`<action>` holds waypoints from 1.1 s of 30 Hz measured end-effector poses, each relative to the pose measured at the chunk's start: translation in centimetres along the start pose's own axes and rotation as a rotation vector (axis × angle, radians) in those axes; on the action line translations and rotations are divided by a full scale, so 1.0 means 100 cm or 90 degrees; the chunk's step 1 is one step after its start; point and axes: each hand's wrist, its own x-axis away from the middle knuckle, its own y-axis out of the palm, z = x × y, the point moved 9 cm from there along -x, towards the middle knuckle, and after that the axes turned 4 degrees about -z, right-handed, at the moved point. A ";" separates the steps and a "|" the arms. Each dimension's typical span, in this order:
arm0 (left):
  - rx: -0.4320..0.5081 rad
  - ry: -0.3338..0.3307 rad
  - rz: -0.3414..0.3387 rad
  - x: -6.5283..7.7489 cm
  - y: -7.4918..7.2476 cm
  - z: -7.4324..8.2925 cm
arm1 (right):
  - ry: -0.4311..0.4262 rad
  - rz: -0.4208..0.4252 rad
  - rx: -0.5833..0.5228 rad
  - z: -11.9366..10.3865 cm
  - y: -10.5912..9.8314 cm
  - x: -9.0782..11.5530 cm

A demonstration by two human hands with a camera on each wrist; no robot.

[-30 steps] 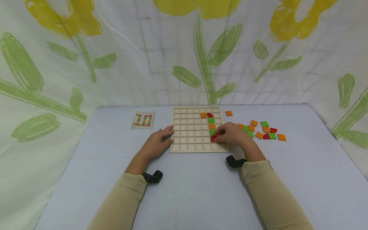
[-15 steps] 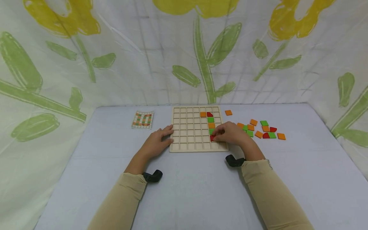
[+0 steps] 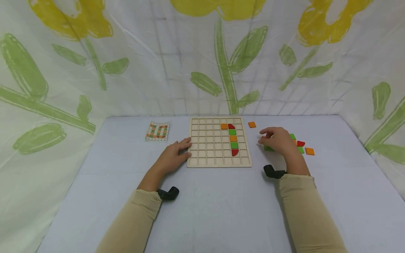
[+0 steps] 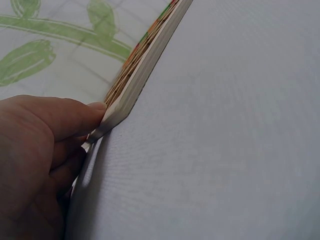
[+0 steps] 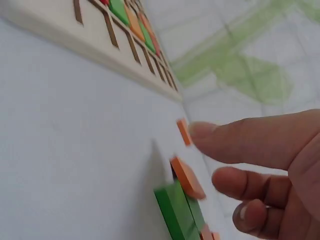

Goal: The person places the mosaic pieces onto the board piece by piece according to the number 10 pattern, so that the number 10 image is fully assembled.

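Observation:
A pale wooden grid board lies at the table's centre. In its cells sit an orange square tile and a column of red, green and orange tiles, ending nearest me in a red quarter-round tile. My left hand rests against the board's left edge; the left wrist view shows the thumb touching the corner. Over the loose tiles right of the board hovers my right hand. Its thumb and fingers stand apart with nothing between them, above green tiles and an orange tile. The hand partly hides the pile.
A small pattern card with coloured squares lies left of the board. One orange tile lies alone near the board's far right corner, another orange tile at the pile's right end. A flower-printed curtain hangs behind the table.
My right hand has left the red quarter-round tile in its cell and moved right, over the loose tiles. The left hand stays at the board's edge.

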 end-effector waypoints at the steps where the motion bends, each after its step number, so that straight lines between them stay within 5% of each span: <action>1: 0.000 0.001 0.000 0.000 0.000 0.000 | 0.006 -0.001 0.005 0.005 -0.003 0.000; 8: 0.000 0.004 0.002 0.001 -0.001 0.001 | 0.045 -0.034 0.014 0.027 -0.006 0.001; 23: -0.004 0.006 0.004 0.000 0.000 0.001 | 0.036 0.011 0.042 0.021 -0.002 -0.003; 33: -0.004 0.000 0.005 0.000 0.000 0.000 | -0.083 -0.031 0.013 -0.032 0.020 -0.001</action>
